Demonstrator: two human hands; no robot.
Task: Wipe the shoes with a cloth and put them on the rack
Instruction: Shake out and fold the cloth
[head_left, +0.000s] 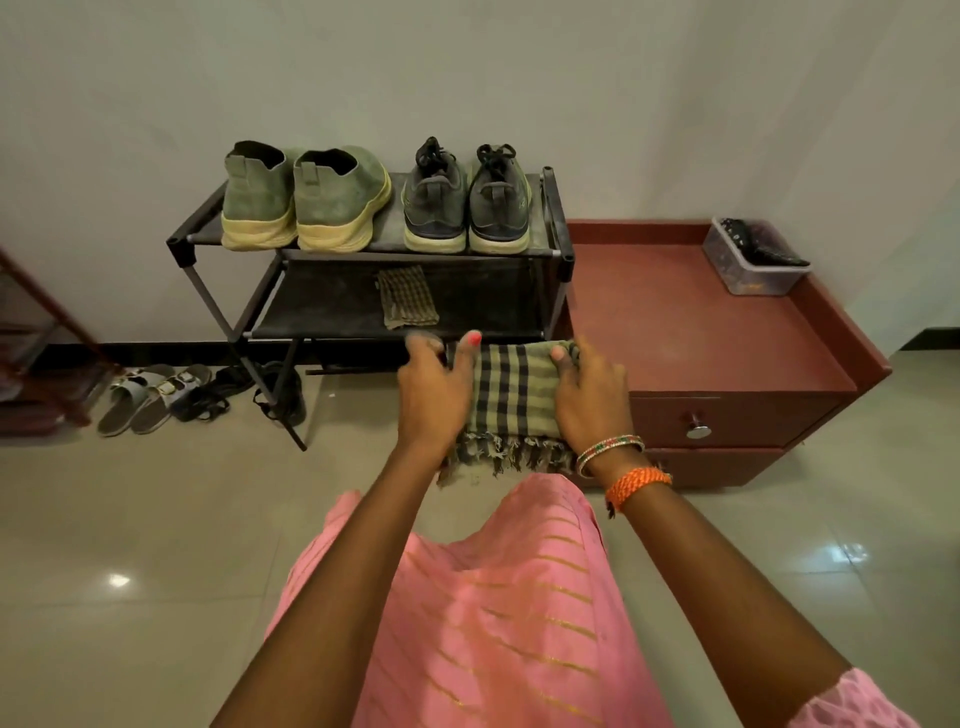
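Two pairs of shoes already line the top shelf of the black shoe rack (291, 254) in the upper middle of the frame: green slip-on sneakers (304, 200) at left, grey lace-up sneakers (467, 205) at right, heels toward you, so that part of the job looks finished. You hold the checked cloth (511, 397) at the centre of the frame, folded flat, its fringe hanging toward your pink dress (483, 613). Your left hand (434, 400) pinches its left edge, thumb on top; your right hand (589, 397) curls over its right edge, thumb pressed down, likely to keep the fold square. A second folded checked cloth (406, 304) lies on the lower shelf just above your hands, which suggests this one is bound for the same spot. Sandals (150, 392) stay on the tiled floor (130, 519) at left; a maroon drawer cabinet (727, 332) stands right of the rack.
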